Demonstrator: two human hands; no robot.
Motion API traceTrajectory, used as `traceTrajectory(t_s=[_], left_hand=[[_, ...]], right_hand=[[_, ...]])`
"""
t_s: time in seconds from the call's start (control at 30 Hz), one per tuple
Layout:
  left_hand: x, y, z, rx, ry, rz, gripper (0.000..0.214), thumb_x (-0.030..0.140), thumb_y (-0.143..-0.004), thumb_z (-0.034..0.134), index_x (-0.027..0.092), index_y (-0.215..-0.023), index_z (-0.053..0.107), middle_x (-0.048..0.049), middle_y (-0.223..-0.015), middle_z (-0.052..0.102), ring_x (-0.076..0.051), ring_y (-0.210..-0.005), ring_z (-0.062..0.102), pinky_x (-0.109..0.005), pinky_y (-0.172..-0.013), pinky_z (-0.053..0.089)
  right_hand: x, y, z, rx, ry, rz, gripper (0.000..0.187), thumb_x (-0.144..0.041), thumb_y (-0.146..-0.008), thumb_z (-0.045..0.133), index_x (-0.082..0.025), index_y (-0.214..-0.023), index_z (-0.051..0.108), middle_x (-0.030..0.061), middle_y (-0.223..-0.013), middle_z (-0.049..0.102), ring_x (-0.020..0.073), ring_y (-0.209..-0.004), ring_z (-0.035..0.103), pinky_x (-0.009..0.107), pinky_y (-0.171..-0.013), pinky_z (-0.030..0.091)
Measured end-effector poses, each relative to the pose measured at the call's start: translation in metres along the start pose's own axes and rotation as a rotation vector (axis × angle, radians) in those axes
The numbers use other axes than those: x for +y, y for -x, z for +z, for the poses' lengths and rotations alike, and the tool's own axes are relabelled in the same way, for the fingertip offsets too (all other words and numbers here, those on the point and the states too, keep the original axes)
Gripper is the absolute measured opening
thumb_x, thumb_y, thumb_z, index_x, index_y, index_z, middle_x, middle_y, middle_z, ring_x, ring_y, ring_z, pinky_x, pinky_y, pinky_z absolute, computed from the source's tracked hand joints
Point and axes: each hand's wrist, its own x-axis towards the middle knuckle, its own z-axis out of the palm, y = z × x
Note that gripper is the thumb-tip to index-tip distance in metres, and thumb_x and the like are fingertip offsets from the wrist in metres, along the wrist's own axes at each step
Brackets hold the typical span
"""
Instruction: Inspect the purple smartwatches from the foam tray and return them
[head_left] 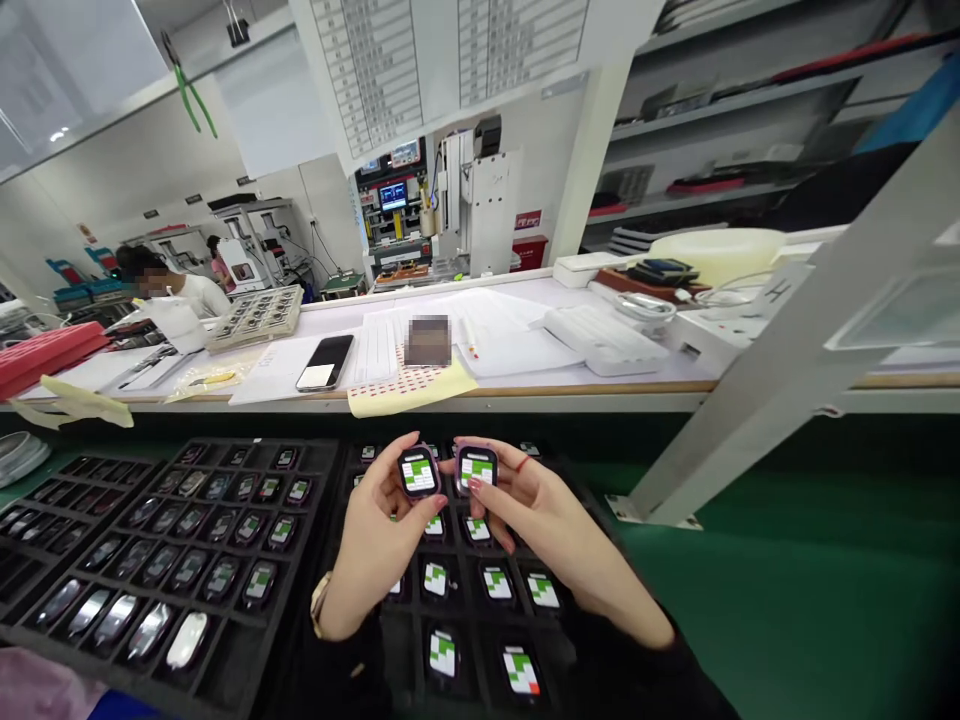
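My left hand (380,530) grips a smartwatch body (418,472) by its edges, thumb below and index finger on top. A second watch body (476,467) is held in my right hand (536,510), its thumb over the lower edge of the screen. The two watches are side by side, faces towards me, both lit with green and white blocks. Beneath my hands lies a black compartment tray (476,625) with several lit watches. One of these, a watch (520,672) near the front, shows a red block. My wrists hide part of the tray.
Further black trays of watches (180,540) lie to the left. Above runs a white bench (517,375) with papers, a phone (326,362) and a white box (604,338). A slanted metal post (750,400) stands right. A person (176,290) sits at back left.
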Motion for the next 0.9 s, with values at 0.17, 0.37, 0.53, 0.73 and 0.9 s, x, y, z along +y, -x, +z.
traceTrajectory(t_s=[0.17,0.37,0.53,0.73,0.9], left_hand=[[-0.008,-0.004,0.009,0.022,-0.075,0.013,0.062,0.029,-0.079,0.078,0.024,-0.136,0.055,-0.0079,-0.118,0.068,-0.021,-0.106,0.066,-0.024,-0.079,0.053],[-0.016,-0.011,0.014,-0.002,-0.055,0.032,0.058,0.027,-0.086,0.071,0.025,-0.14,0.048,-0.0063,-0.117,0.065,-0.01,-0.082,0.059,-0.02,-0.068,0.046],[-0.014,-0.01,0.014,-0.033,-0.033,0.057,0.053,0.037,-0.092,0.065,0.028,-0.142,0.047,-0.0069,-0.13,0.06,-0.014,-0.097,0.061,-0.022,-0.077,0.048],[-0.015,-0.011,0.014,0.028,-0.022,0.062,0.045,0.054,-0.092,0.063,0.024,-0.126,0.062,-0.0071,-0.119,0.065,-0.012,-0.083,0.06,-0.022,-0.075,0.051],[-0.014,-0.012,0.014,-0.006,0.018,0.013,0.043,0.052,-0.1,0.047,0.026,-0.13,0.064,-0.0073,-0.111,0.066,-0.009,-0.067,0.052,-0.022,-0.061,0.043]], right_hand=[[0.011,-0.002,-0.007,0.071,-0.006,0.01,0.075,-0.074,-0.082,0.07,-0.015,-0.127,0.061,0.0135,-0.105,0.067,0.0127,-0.06,0.054,0.017,-0.038,0.037],[0.013,-0.006,-0.013,0.073,0.011,0.002,0.075,-0.074,-0.081,0.071,-0.015,-0.126,0.061,0.0125,-0.101,0.069,0.0101,-0.053,0.049,0.018,-0.039,0.037],[0.013,-0.006,-0.017,0.113,0.011,-0.045,0.069,-0.065,-0.081,0.077,-0.017,-0.127,0.057,0.0137,-0.11,0.068,0.0122,-0.062,0.052,0.016,-0.04,0.038],[0.011,-0.009,-0.017,0.151,0.055,-0.02,0.075,-0.071,-0.078,0.075,-0.014,-0.123,0.055,0.014,-0.105,0.069,0.01,-0.056,0.048,0.016,-0.039,0.033],[0.012,-0.01,-0.016,0.168,0.096,-0.003,0.068,-0.069,-0.082,0.073,-0.014,-0.119,0.058,0.0103,-0.097,0.069,0.0081,-0.055,0.045,0.016,-0.043,0.031]])
